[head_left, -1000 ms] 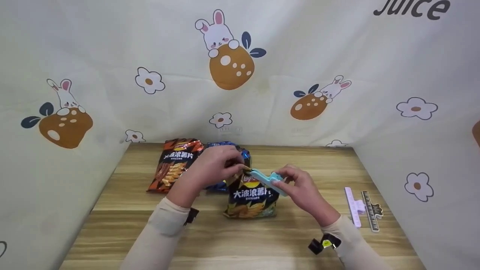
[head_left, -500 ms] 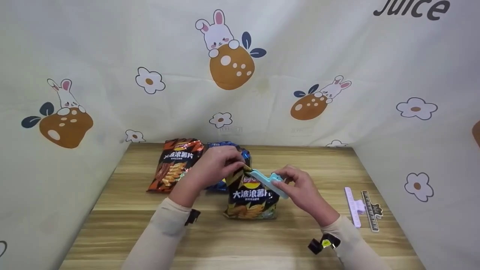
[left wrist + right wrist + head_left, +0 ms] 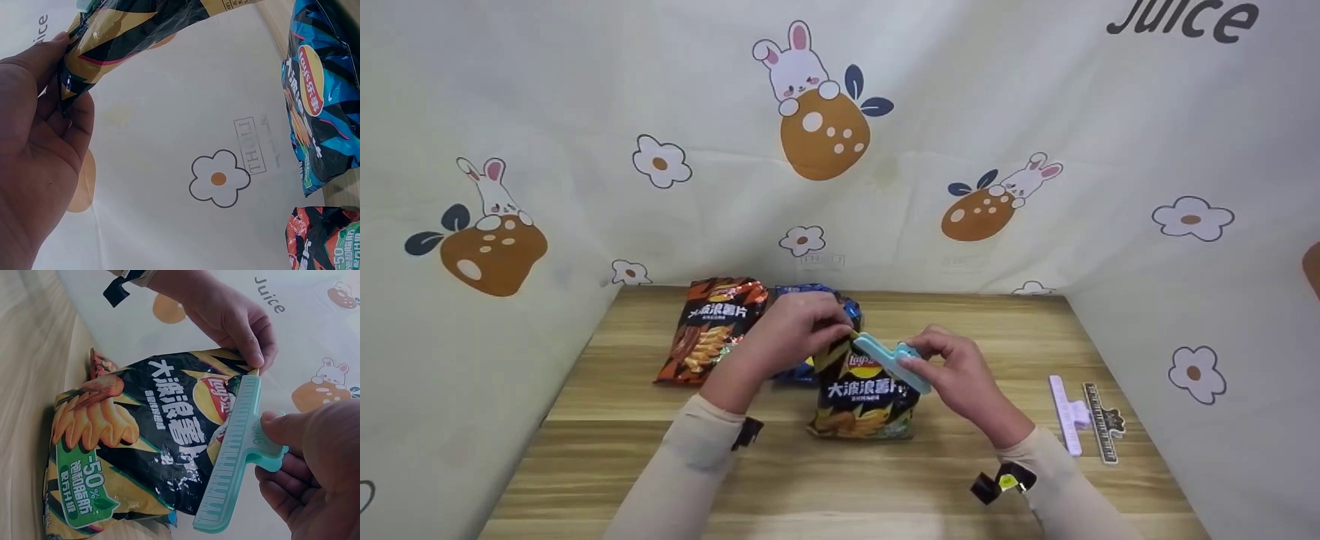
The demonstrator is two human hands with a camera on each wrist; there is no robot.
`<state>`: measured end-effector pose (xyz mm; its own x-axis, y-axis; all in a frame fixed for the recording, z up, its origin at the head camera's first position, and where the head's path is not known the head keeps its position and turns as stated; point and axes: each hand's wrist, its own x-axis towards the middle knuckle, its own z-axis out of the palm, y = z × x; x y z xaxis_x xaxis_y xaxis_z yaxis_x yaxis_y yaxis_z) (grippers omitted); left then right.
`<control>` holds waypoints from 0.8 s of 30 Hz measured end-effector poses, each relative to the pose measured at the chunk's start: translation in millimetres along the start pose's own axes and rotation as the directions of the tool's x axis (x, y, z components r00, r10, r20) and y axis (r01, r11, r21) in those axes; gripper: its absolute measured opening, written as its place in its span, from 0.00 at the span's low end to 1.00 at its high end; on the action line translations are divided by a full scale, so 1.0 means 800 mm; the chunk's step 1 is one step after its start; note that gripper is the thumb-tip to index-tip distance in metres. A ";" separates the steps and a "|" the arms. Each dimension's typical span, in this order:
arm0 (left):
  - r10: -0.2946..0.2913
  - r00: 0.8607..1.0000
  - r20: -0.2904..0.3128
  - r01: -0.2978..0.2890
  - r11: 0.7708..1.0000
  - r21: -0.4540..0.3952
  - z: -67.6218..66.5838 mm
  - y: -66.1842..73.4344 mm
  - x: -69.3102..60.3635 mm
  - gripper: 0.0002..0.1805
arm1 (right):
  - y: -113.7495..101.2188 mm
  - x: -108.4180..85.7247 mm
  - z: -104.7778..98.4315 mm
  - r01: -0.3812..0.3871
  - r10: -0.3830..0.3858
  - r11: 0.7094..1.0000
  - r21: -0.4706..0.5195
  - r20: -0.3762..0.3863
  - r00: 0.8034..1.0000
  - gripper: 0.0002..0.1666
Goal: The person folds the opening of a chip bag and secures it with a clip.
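Note:
A black-and-gold chip bag point(image 3: 864, 405) stands upright on the table in the head view. My left hand point(image 3: 799, 326) pinches its top corner between thumb and fingers, seen closely in the left wrist view. My right hand point(image 3: 964, 375) holds a turquoise bag clip point(image 3: 230, 455) by its handle, thumb on one side and fingers on the other. The clip's long bar lies slanted across the bag's top edge, its upper end close to my left fingertips. Whether its bars grip the bag fully cannot be told.
Behind my left arm lie an orange-and-black chip bag point(image 3: 709, 330) and a blue chip bag point(image 3: 323, 95), partly hidden. At the table's right side are a lilac clip point(image 3: 1066, 416) and a dark patterned clip point(image 3: 1102, 424). A printed cloth backs the table.
The turquoise clip in my right hand has shifted slightly up and left, closer to my left fingertips. My left hand keeps its pinch on the bag's corner.

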<state>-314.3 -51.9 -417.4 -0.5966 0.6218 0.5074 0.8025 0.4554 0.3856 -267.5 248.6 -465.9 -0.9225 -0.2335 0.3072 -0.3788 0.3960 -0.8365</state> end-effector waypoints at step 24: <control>0.008 1.000 -0.014 -0.008 1.000 0.020 0.003 0.002 0.004 0.05 | 0.000 0.011 0.006 0.033 -0.033 0.999 0.027 -0.007 0.999 0.08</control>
<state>-314.9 -47.3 -417.0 -0.5902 0.6163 0.5215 0.8071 0.4631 0.3663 -275.2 242.3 -465.8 -0.9100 -0.2403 0.3379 -0.4071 0.3637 -0.8379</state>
